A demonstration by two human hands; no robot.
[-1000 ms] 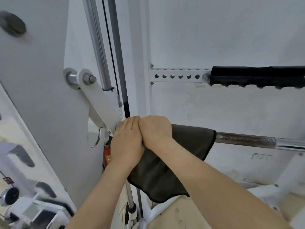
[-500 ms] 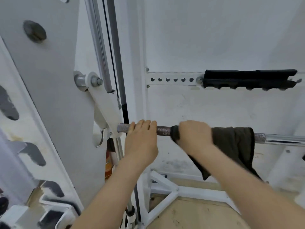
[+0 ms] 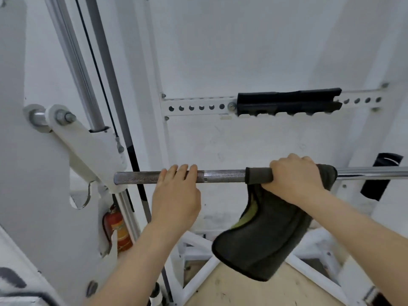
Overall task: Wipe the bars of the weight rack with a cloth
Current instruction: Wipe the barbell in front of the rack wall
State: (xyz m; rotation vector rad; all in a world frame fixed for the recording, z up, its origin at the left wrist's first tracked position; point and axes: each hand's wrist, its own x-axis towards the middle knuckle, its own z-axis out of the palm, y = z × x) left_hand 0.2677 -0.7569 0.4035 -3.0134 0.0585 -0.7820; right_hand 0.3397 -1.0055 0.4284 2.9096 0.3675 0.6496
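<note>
A horizontal steel bar (image 3: pixel 223 176) of the white weight rack (image 3: pixel 92 151) crosses the middle of the view, knurled on its left part and smooth chrome on the right. My left hand (image 3: pixel 176 195) grips the bar from below, fingers curled over the top. Further right, my right hand (image 3: pixel 295 177) presses a dark grey cloth (image 3: pixel 262 237) around the bar. The cloth wraps the bar under my palm and its loose end hangs down, showing a yellow-green inner side.
A white perforated crossbar (image 3: pixel 194 107) with a black padded sleeve (image 3: pixel 287 102) runs above on the wall. Chrome guide rods (image 3: pixel 72 62) and a cable rise at the left. A red fire extinguisher (image 3: pixel 117 226) stands behind the rack. White base struts (image 3: pixel 198 270) lie over the wooden floor.
My right hand has slid the cloth rightward along the bar, away from my left hand. More bare knurled bar shows between the hands. My left hand stays near the bar's left end.
</note>
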